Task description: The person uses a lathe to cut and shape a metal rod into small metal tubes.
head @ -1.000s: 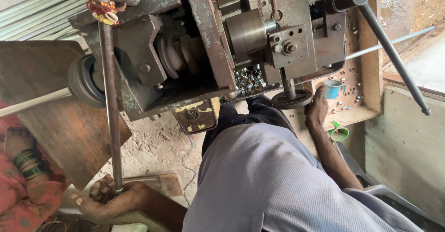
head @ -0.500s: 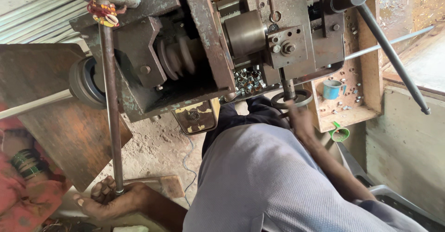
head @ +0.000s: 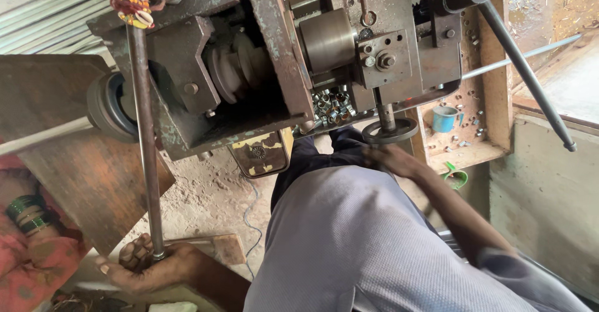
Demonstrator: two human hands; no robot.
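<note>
Gripping a long grey steel rod [head: 145, 143], left hand [head: 145, 267] clamped low; right hand [head: 390, 160] touches black handwheel [head: 390, 131], grip unclear.

The left hand [head: 146, 268] grips the lower end of a long steel lever rod [head: 143, 143] that rises to the rusty machine [head: 262, 68]. The right hand [head: 390, 159] rests on the small round handwheel [head: 390, 131] under the machine's shaft. A blue cup [head: 444, 118] stands among scattered metal pieces on the wooden tray [head: 480, 153] just beside the handwheel.
</note>
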